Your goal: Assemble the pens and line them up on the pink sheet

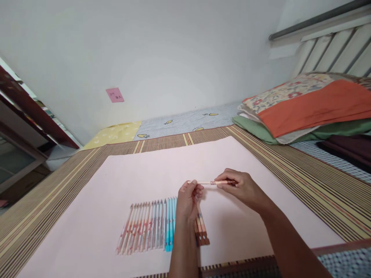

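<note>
Above the pale pink sheet (116,177), a slim cream pen with a brown end (207,182) is held level between both hands. My left hand (189,197) pinches its pale left end. Around the brown right end close the fingers of my right hand (236,183). Below lies a row of pens side by side: pale clear ones with reddish marks (135,229) on the left, then blue pens (170,227). Several cream-and-brown pens (202,227) lie just right of my left forearm, which hides part of the row.
The sheet lies on a striped mat (87,166). Folded bedding, orange and floral (313,104), is stacked at the right, near a dark folded cloth (348,150). A pink note (114,95) is stuck to the white wall behind. Yellow fabric (116,135) shows beyond the mat.
</note>
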